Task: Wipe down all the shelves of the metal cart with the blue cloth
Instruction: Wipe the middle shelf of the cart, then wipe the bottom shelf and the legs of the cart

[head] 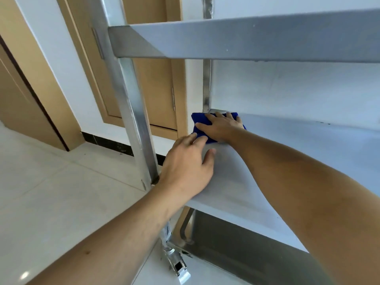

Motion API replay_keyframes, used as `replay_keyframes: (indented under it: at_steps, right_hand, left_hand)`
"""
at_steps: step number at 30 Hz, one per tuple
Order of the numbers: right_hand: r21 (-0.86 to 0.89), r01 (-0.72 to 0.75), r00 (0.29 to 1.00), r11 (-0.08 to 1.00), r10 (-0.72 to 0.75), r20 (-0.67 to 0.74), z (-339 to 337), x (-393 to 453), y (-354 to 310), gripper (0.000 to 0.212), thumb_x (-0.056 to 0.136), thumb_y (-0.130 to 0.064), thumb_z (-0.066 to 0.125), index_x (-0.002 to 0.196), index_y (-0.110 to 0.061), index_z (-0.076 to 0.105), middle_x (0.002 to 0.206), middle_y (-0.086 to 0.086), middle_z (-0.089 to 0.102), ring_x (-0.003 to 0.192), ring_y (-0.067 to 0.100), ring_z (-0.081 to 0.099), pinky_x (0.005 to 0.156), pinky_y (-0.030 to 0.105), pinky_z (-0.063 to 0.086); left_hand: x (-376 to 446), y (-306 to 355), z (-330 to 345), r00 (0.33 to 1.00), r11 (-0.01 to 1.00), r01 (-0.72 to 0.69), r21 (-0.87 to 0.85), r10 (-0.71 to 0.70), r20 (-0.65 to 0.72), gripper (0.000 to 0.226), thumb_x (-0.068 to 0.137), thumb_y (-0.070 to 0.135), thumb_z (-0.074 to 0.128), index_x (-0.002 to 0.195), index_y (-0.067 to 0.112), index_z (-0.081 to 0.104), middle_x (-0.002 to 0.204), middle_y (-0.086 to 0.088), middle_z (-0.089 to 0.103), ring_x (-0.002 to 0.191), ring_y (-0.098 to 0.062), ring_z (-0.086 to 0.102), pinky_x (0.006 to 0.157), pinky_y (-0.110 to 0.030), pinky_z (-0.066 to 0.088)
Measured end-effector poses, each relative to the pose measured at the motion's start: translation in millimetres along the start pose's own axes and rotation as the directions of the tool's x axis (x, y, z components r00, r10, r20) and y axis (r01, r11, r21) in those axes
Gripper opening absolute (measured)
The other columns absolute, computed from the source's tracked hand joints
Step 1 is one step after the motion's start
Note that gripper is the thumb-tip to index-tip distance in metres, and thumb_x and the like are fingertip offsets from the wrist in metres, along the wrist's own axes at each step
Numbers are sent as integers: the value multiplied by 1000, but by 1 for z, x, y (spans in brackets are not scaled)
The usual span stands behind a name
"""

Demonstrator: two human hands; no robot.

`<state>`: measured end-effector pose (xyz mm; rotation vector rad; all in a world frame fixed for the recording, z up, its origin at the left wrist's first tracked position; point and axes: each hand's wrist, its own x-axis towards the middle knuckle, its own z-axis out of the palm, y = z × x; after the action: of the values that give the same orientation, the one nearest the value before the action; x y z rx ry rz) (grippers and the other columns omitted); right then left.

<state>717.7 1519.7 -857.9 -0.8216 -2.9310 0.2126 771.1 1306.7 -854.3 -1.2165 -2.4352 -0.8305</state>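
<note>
My right hand (221, 126) lies flat, fingers spread wide, pressing the blue cloth (200, 119) onto the middle shelf (298, 153) of the metal cart (257, 42), at the shelf's far-left corner, about 11 o'clock from my left hand (188, 167). The left grip is loose and open, palm resting on the shelf's left edge, fingertips touching the cloth. A caster (178, 266) sits at 6 o'clock, on the tiled floor (51, 192).
</note>
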Motion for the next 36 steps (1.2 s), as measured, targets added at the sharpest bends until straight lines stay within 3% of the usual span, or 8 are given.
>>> replay_keyframes:
  at_steps: [5, 8, 12, 17, 21, 26, 29, 36]
  right_hand:
    - [26, 55, 998, 998, -55, 15, 3, -45, -18, 86, 74, -83, 19, 149, -43, 35, 154, -6, 40, 143, 31, 29, 113, 57, 23]
    - [21, 41, 998, 999, -41, 36, -1, -76, -27, 86, 76, -83, 17, 152, -44, 29, 156, -8, 37, 145, 28, 26, 116, 55, 20]
    - [38, 32, 999, 999, -34, 37, -3, -126, -39, 103, 59, -80, 6, 153, -45, 28, 156, -10, 36, 144, 25, 26, 117, 53, 19]
    - [31, 56, 998, 998, -57, 42, -2, -176, -48, 75, 87, -81, 22, 153, -44, 30, 152, -11, 41, 144, 26, 29, 117, 53, 20]
    - [62, 74, 996, 995, -77, 46, -6, -210, -55, 65, 92, -76, 30, 150, -47, 34, 146, -14, 46, 141, 25, 33, 112, 50, 28]
    - [-90, 212, 929, 973, -229, -289, 9, -259, -61, 50, 95, -54, 51, 141, -36, 51, 132, -13, 62, 118, 21, 56, 83, 36, 39]
    - [-181, 253, 850, 950, -308, -427, 28, -274, -60, 50, 95, -36, 61, 142, -23, 54, 137, -2, 63, 122, 27, 59, 97, 43, 47]
    - [-293, 329, 715, 898, -440, -543, 59, -291, -51, 50, 94, -11, 64, 143, -18, 57, 149, 14, 53, 136, 43, 48, 115, 57, 34]
  left_hand:
    - [-30, 0, -10, 999, 996, -45, -77, 43, -32, 35, 94, 32, 53, 123, 14, 63, 125, -5, 64, 118, -23, 54, 99, -29, 40]
    - [-44, -5, -20, 999, 991, -39, -126, 36, -30, 38, 94, 32, 53, 128, 15, 60, 133, -3, 60, 125, -21, 50, 104, -31, 39]
    - [-68, -17, -35, 998, 987, -53, -149, 46, -51, 40, 93, 28, 56, 131, 17, 59, 137, -4, 57, 129, -22, 47, 107, -33, 38]
    - [-101, -37, -49, 986, 986, -103, -130, 84, -141, 30, 89, 15, 57, 117, 12, 67, 119, -4, 67, 108, -24, 60, 91, -36, 52]
    - [-119, -53, -47, 972, 984, -62, -164, 23, -233, 27, 86, 6, 56, 109, 11, 70, 109, -5, 70, 101, -27, 63, 83, -39, 53]
    - [-139, -64, -34, 970, 986, -68, -151, 30, -240, 28, 85, 7, 56, 109, 14, 70, 109, -3, 70, 99, -25, 62, 78, -39, 54]
    - [-150, -71, -22, 982, 989, -51, -139, 25, -188, 30, 85, 7, 57, 111, 14, 69, 110, -4, 70, 97, -26, 64, 79, -40, 55]
    - [-170, -80, 4, 990, 988, -30, -150, 10, -138, 30, 83, 7, 61, 112, 13, 68, 105, -5, 71, 92, -26, 64, 74, -35, 53]
